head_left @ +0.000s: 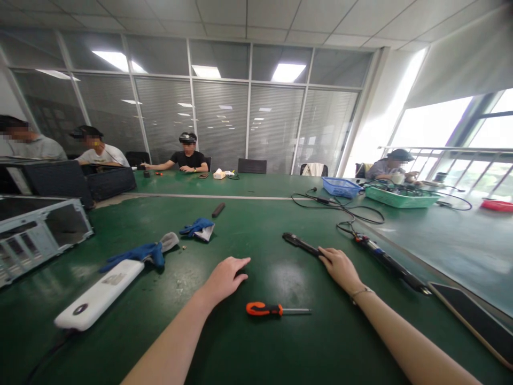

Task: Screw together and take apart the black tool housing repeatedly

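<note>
My left hand (224,277) rests on the green table (256,342) with fingers stretched forward, holding nothing. My right hand (340,266) lies on the table with its fingers touching the near end of a black bar-shaped tool (300,244); whether it grips the tool is unclear. An orange-handled screwdriver (269,309) lies between my forearms, close to me. A second long black tool with a cable (387,261) lies to the right of my right hand.
A white flat device (98,294) and blue gloves (138,254) lie at left, beside an open computer case (38,235). More blue gloves (198,228), a blue basket (340,186), a green tray (401,197) and cables lie farther off. Several people sit at the far side.
</note>
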`<state>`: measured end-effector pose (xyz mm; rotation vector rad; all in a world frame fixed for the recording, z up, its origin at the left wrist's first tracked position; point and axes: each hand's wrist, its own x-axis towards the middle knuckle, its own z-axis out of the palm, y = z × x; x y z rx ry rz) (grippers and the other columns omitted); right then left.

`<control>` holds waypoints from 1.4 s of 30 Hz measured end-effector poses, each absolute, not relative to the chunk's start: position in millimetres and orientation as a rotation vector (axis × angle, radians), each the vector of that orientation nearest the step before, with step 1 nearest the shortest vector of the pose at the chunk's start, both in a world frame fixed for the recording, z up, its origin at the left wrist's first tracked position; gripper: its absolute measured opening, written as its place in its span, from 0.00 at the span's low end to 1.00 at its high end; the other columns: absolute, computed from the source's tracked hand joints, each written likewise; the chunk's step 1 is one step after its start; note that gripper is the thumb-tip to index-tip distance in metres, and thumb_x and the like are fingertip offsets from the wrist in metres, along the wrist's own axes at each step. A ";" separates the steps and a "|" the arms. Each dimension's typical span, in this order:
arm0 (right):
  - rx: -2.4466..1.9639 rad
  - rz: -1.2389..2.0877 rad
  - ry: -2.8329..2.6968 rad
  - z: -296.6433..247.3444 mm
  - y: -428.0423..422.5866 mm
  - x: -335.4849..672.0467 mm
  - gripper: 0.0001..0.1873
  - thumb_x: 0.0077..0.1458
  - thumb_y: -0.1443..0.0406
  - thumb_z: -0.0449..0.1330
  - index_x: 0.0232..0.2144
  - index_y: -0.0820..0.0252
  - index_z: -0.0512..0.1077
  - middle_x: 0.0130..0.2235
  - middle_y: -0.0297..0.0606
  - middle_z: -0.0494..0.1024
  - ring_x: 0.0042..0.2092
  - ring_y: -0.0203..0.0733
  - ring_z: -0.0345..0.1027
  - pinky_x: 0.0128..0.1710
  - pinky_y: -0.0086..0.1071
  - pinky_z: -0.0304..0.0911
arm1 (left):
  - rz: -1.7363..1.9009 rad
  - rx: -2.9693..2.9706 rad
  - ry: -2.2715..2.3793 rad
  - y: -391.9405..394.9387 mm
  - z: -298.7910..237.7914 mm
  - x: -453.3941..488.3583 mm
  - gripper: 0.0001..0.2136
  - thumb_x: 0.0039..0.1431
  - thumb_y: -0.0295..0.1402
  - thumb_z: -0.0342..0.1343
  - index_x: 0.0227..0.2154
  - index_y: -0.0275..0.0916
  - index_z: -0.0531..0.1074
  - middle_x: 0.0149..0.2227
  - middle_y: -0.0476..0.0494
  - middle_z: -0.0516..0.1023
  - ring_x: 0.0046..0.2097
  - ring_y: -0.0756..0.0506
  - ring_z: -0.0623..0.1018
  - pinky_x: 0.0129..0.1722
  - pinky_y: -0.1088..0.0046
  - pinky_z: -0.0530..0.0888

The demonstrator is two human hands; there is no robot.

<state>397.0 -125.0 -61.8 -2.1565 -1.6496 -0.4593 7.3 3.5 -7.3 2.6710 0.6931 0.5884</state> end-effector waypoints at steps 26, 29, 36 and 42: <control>-2.430 -0.691 -1.027 -16.8 -171.7 453.0 0.28 0.57 0.52 0.51 0.50 0.68 0.69 0.46 0.62 0.73 0.48 0.67 0.66 0.44 0.59 0.58 | 0.309 2.607 0.742 -6.4 14.8 10.9 0.19 0.45 0.40 0.66 0.42 0.43 0.76 0.45 0.45 0.77 0.46 0.41 0.75 0.48 0.66 0.68; -2.840 -0.470 -0.570 -28.2 -200.0 499.6 0.29 0.51 0.49 0.55 0.44 0.67 0.73 0.43 0.63 0.73 0.47 0.70 0.66 0.40 0.57 0.59 | 0.295 2.601 0.754 -7.7 17.2 11.0 0.18 0.45 0.40 0.65 0.41 0.43 0.77 0.45 0.45 0.77 0.46 0.40 0.75 0.48 0.66 0.68; -2.852 -0.307 -0.682 -47.9 -200.8 507.0 0.19 0.52 0.57 0.55 0.33 0.67 0.76 0.34 0.58 0.75 0.37 0.61 0.73 0.28 0.44 0.64 | 0.292 2.588 0.740 -8.2 17.2 9.9 0.18 0.45 0.41 0.65 0.41 0.42 0.77 0.43 0.45 0.77 0.45 0.41 0.75 0.46 0.68 0.69; -2.624 -0.397 -1.178 -45.7 -153.4 452.4 0.18 0.56 0.56 0.52 0.39 0.64 0.74 0.35 0.52 0.75 0.38 0.56 0.71 0.32 0.42 0.64 | 0.306 2.582 0.737 -11.7 19.5 9.5 0.19 0.44 0.40 0.66 0.42 0.42 0.77 0.43 0.45 0.77 0.45 0.41 0.75 0.45 0.68 0.70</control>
